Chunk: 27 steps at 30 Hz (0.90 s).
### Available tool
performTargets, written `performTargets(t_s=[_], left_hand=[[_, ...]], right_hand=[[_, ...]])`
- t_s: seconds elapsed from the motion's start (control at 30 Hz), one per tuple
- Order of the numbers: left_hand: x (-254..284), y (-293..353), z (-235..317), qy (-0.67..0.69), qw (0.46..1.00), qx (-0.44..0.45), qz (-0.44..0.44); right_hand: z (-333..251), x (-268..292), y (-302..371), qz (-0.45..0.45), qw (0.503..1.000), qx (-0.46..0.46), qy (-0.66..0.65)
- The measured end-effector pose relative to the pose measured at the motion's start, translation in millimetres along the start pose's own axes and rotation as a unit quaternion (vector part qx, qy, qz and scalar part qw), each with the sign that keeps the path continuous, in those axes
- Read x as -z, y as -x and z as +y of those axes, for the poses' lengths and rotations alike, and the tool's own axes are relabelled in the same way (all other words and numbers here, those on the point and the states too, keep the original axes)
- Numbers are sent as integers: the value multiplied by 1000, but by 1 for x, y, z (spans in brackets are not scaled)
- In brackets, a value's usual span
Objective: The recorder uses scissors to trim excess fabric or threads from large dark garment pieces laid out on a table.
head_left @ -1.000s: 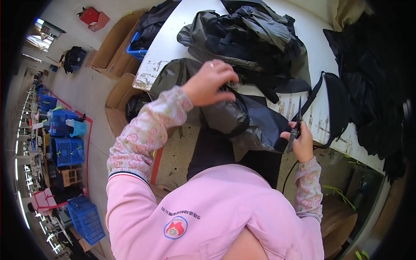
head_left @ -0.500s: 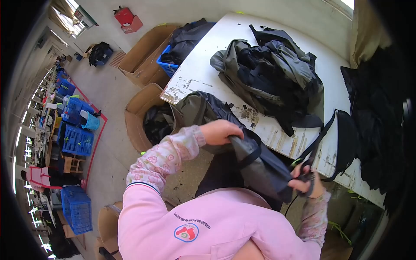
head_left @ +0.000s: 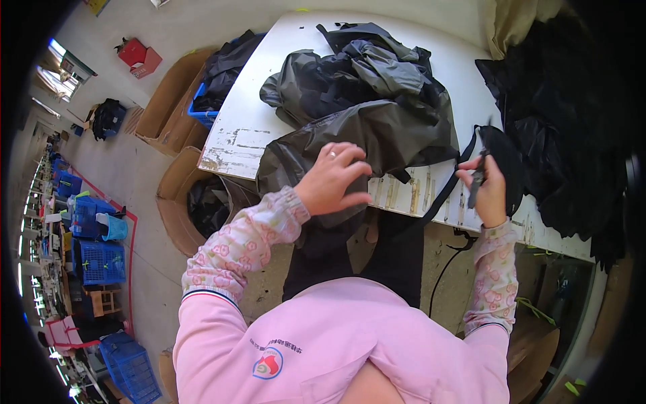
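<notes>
The dark olive-grey coated fabric piece (head_left: 397,135) lies across the near part of the white surface (head_left: 245,114), its long axis appearing to slant from the surface's near left corner towards its right side. The left hand (head_left: 333,180) is the nearer one, over the surface's near edge with the fabric directly beneath and beyond it; its fingers are spread and curved, with nothing visibly gripped. The right hand (head_left: 491,188), over the surface's right near edge, is closed around a dark scissors-like tool (head_left: 478,180), close to a black strap (head_left: 441,198) and a curved black pouch (head_left: 506,161).

Whether the left fingertips touch the fabric cannot be told. The fabric's lower end sinks into dark trousers below the surface's edge, and its far border blends into the crumpled pile (head_left: 330,84) on the surface. The tool's blades are hard to make out.
</notes>
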<state>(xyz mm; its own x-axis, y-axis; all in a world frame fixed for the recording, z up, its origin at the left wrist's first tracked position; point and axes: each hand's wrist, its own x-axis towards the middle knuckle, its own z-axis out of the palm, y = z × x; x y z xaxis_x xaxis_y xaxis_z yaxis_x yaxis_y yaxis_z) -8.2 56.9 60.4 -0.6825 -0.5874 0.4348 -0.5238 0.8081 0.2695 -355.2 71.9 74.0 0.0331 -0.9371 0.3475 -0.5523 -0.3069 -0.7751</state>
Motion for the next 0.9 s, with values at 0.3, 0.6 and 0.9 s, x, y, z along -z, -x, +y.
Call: performTargets(t_s=[0.3, 0.6, 0.9], left_hand=[[-43, 114, 38, -78, 975, 173, -117], [-13, 178, -29, -42, 961, 269, 40], [24, 143, -35, 84, 953, 269, 110]], right_hand=[[27, -118, -1, -57, 966, 195, 160], [5, -67, -29, -145, 989, 24, -34], [5, -135, 32, -207, 957, 165, 118]])
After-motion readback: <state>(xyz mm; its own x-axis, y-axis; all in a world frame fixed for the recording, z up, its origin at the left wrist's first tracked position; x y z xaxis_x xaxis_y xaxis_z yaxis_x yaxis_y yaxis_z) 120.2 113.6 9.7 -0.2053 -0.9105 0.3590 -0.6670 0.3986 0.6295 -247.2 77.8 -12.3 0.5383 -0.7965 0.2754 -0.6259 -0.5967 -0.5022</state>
